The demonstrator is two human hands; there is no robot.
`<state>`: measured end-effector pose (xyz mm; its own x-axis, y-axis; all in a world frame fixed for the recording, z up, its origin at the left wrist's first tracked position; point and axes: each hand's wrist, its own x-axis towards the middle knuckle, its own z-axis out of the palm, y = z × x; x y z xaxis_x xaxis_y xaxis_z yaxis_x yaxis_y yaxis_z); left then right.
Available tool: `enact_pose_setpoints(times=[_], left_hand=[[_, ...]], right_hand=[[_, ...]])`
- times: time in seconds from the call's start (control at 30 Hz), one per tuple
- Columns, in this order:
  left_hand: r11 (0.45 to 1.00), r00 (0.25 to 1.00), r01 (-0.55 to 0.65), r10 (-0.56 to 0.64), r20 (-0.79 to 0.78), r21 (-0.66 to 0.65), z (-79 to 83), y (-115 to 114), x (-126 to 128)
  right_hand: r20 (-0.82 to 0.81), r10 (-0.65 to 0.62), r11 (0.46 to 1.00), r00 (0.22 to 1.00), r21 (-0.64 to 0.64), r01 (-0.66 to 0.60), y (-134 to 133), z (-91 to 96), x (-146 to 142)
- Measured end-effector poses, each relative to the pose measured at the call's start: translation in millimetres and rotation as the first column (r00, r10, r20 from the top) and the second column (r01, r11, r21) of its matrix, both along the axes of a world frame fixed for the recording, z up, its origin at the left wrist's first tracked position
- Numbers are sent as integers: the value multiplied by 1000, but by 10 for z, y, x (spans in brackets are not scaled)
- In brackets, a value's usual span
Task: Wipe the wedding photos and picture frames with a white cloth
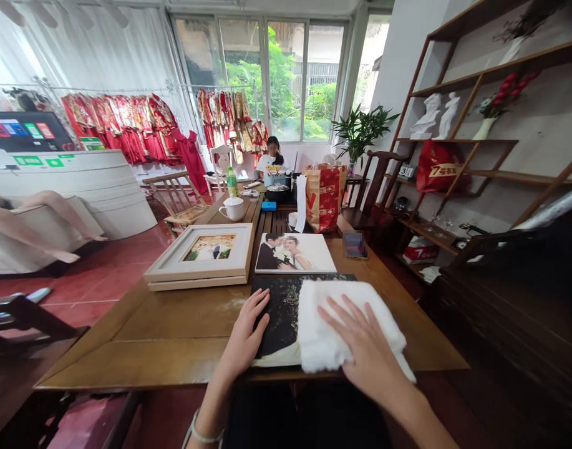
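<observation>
A dark photo panel (279, 312) with pale speckles lies at the table's front edge. On its left edge rests my left hand (252, 330), fingers stretched out and holding nothing. My right hand (360, 333) lies flat, fingers spread, on top of a folded white towel (320, 305). The towel covers the right part of the panel and hides what is under it. Just behind the panel lies a wedding photo panel (309, 254) of a couple. To the left are light-coloured picture frames (173, 268), stacked, the upper one holding a small photo.
The wooden table (173, 330) stretches away from me. A white cup (232, 208), a red paper bag (322, 198), a blue box (269, 206) and a phone-like dark object (355, 245) stand or lie on it. A person (272, 156) sits at the far end. Shelves (454, 140) rise at right.
</observation>
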<state>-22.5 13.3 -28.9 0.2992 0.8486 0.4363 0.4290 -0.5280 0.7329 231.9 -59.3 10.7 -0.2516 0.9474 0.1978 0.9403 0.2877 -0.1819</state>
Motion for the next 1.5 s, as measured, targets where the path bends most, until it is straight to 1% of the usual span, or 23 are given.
enact_pose_setpoints(times=[0.1, 0.17, 0.2, 0.23, 0.3, 0.4, 0.5, 0.57, 0.6, 0.67, 0.77, 0.8, 0.87, 0.93, 0.97, 1.0, 1.07, 1.13, 1.2, 1.3, 1.33, 1.4, 1.5], left_hand=[[1000, 1000, -15, 15, -6, -4, -1, 6, 3], [1000, 1000, -21, 20, -19, -12, 1, 12, 5], [1000, 999, -19, 19, -28, -15, 3, 15, 5], [1000, 999, -15, 14, -36, -17, 6, 17, 5], [1000, 999, -4, 3, -47, -19, 14, 18, 3], [1000, 999, 8, -9, -47, -22, 30, 9, -6], [1000, 999, 9, -10, -37, -26, 43, -3, -16], [1000, 1000, 11, -12, -29, -23, 46, -8, -17], [1000, 1000, 14, -14, -25, -20, 45, -9, -16], [1000, 1000, 14, -14, -14, -13, 40, -10, -11], [1000, 1000, 11, -11, 0, -2, 28, -10, -9], [1000, 1000, 15, -15, 5, 2, 23, -9, -12], [999, 999, 36, -36, 15, 14, 14, -6, -21], [998, 998, 59, -59, 18, 24, 8, -1, -28], [998, 998, 60, -61, 17, 25, 7, 1, -29], [998, 999, 52, -53, 14, 21, 9, 1, -27], [1000, 1000, 29, -29, 5, 1, 17, -2, -18], [1000, 1000, 14, -14, 0, -17, 30, -10, -6], [1000, 1000, 18, -18, -1, -21, 40, -19, 1], [1000, 1000, 18, -18, -2, -16, 43, -24, 3], [1000, 1000, 18, -18, -3, -16, 41, -24, 3], [1000, 1000, 14, -14, -3, -17, 35, -21, 4], [1000, 1000, 8, -8, 1, -12, 22, -14, 10]], right_hand=[[-56, 154, 983, 986, -91, -159, -372, 12, -147], [-95, 213, 963, 972, -148, -225, -462, 34, -175], [-107, 223, 958, 969, -159, -238, -452, 47, -168], [-112, 220, 959, 969, -156, -236, -403, 61, -150], [-107, 187, 971, 976, -132, -201, -203, 89, -97], [-81, 76, 990, 994, -116, -85, 269, 134, -32], [-57, -49, 992, 997, -117, 42, 712, 175, -52], [-55, -89, 991, 995, -108, 83, 845, 185, -131], [-55, -95, 990, 994, -107, 89, 842, 183, -188], [-53, -75, 992, 996, -101, 69, 700, 164, -321], [-75, 31, 996, 997, -80, -37, 253, 134, -500], [-90, 73, 992, 993, -97, -82, 88, 132, -537], [-120, 174, 963, 978, -187, -194, -194, 144, -557], [-154, 266, 918, 952, -262, -299, -346, 165, -508], [-167, 287, 908, 943, -267, -323, -361, 173, -462], [-171, 285, 913, 943, -250, -322, -332, 178, -406], [-159, 217, 953, 963, -178, -244, -153, 174, -274], [-126, 95, 986, 987, -122, -110, 145, 163, -137], [-87, -51, 993, 995, -114, 41, 482, 156, -23], [-74, -157, 984, 985, -99, 149, 859, 159, 42], [-71, -174, 982, 982, -93, 167, 914, 160, 27], [-61, -185, 980, 981, -89, 179, 896, 152, -51], [-46, -103, 991, 994, -87, 99, 590, 126, -231]])
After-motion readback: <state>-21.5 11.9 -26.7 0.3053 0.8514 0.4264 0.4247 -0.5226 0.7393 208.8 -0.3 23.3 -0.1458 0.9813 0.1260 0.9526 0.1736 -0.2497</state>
